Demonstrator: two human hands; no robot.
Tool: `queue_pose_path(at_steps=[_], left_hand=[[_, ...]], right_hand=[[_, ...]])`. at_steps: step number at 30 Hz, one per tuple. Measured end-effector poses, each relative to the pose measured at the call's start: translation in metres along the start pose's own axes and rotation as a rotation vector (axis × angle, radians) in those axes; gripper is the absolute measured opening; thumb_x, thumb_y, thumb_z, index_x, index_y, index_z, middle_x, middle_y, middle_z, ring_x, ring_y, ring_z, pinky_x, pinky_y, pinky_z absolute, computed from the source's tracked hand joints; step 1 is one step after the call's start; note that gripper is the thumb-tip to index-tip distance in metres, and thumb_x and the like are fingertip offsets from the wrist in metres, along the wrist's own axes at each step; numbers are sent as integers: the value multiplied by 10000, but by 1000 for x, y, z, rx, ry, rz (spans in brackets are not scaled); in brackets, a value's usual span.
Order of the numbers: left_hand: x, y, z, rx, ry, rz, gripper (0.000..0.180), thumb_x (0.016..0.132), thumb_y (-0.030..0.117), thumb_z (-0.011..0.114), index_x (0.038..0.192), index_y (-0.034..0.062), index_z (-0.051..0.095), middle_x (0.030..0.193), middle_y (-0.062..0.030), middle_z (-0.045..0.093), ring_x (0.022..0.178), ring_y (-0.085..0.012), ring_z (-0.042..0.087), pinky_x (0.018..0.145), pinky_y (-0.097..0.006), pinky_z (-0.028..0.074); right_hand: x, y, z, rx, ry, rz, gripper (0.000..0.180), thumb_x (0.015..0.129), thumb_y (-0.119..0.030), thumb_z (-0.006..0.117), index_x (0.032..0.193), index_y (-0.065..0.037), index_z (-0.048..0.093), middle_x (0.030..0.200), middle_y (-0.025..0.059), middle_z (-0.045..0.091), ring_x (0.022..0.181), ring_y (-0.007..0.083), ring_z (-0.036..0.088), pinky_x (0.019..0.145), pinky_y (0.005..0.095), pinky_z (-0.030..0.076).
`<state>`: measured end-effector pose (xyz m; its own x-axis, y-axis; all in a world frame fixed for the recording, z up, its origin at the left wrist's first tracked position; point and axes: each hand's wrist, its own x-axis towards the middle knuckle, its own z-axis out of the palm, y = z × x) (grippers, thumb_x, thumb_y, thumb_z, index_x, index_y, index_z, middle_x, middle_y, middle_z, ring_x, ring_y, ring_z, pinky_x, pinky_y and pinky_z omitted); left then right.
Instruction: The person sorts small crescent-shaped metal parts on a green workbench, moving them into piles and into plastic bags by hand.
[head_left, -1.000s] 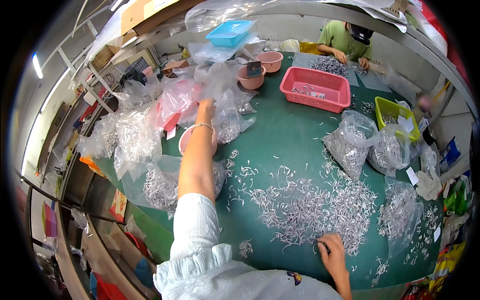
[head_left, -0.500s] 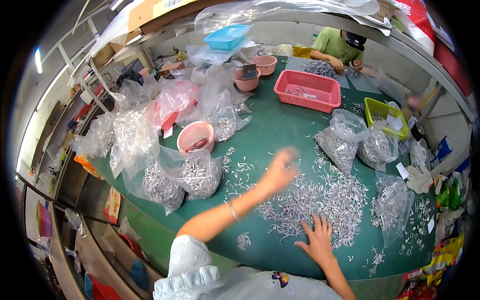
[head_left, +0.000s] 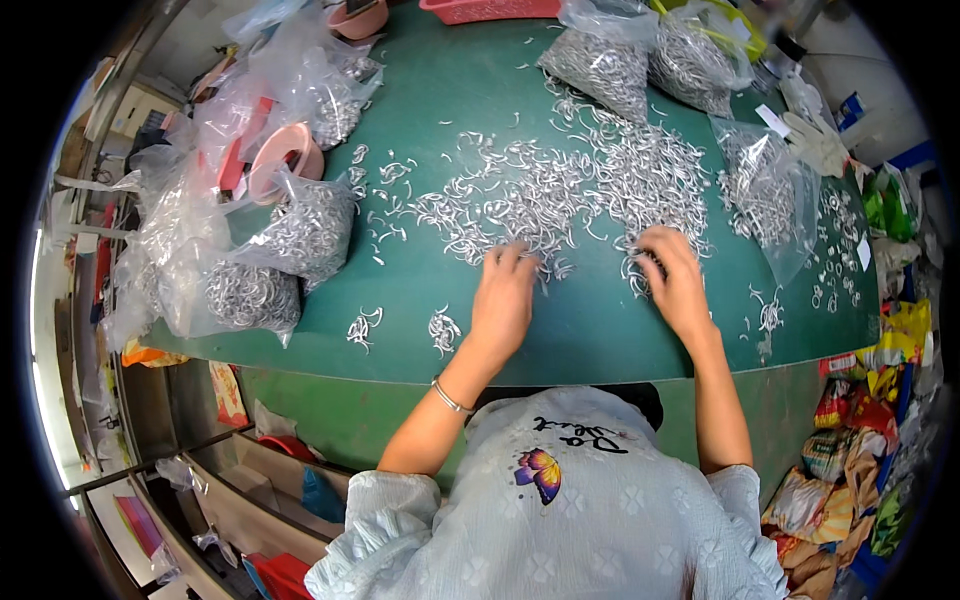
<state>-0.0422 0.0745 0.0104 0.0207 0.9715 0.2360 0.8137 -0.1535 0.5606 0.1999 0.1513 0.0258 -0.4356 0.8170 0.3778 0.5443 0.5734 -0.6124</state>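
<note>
A broad pile of small, curved, silvery metal pieces (head_left: 530,195) lies spread over the green table. My left hand (head_left: 503,305) reaches into its near edge, fingers extended and slightly apart, the tips blurred among the pieces. To the right, my right hand (head_left: 680,285) rests at the near edge of a denser heap of the same pieces (head_left: 655,175). Its fingers are bent, with a gap showing between thumb and forefinger; nothing held can be made out. Two small clusters of pieces (head_left: 443,328) sit left of my left hand, near the table's front edge.
Clear plastic bags filled with pieces (head_left: 310,225) crowd the left, beside a pink bowl (head_left: 290,160). More filled bags (head_left: 600,65) stand at the far right, and an open one (head_left: 765,190) lies nearer. A red-pink tray (head_left: 490,10) shows at the top edge.
The view has tilted down toward the table's front edge. My left hand has come back from above the pile to its near edge. My right hand's spread fingers have bent.
</note>
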Motion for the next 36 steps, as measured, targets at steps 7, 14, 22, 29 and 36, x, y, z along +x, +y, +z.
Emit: queue_pose_path(at_steps=[7, 14, 22, 29, 36], left_hand=[[10, 1, 1, -527, 108, -205, 263, 838, -119, 554, 1062, -3, 626, 1217, -157, 566, 1067, -316, 577, 879, -350, 496], [9, 9, -7, -364, 187, -116, 382, 842, -74, 603, 1210, 28, 599, 1402, -164, 472, 1278, -354, 482, 1059, -405, 404], [-19, 12, 8, -159, 57, -17, 353, 785, -55, 651, 1124, 27, 599, 1278, -152, 511, 1235, -385, 461, 1028, -440, 393], [-14, 4, 7, -197, 98, -66, 310, 803, -52, 642, 1103, 26, 623, 1259, -148, 538, 1192, -357, 491, 1001, -418, 407], [-7, 9, 5, -26, 131, -57, 424, 817, -16, 659, 1226, 50, 567, 1410, -186, 428, 1313, -413, 390, 1085, -488, 315]], right_hand=[[-26, -35, -1, 25, -97, -23, 242, 783, -66, 708, 1013, -35, 639, 1071, 99, 606, 1033, 309, 550, 907, 409, 423], [-9, -30, 54, -187, -86, -134, 193, 764, -83, 715, 938, -51, 638, 1061, 87, 574, 999, 287, 522, 837, 404, 396], [-11, -41, 41, -93, -22, -98, 191, 751, -66, 720, 914, -51, 621, 997, 72, 580, 962, 267, 533, 816, 391, 391], [-12, -52, 52, -122, -6, -99, 155, 755, -30, 705, 860, -48, 592, 887, 63, 578, 848, 247, 530, 780, 389, 382], [-22, -34, 52, -28, 77, -29, 127, 753, 16, 675, 823, -45, 589, 815, 70, 593, 795, 260, 538, 735, 382, 389]])
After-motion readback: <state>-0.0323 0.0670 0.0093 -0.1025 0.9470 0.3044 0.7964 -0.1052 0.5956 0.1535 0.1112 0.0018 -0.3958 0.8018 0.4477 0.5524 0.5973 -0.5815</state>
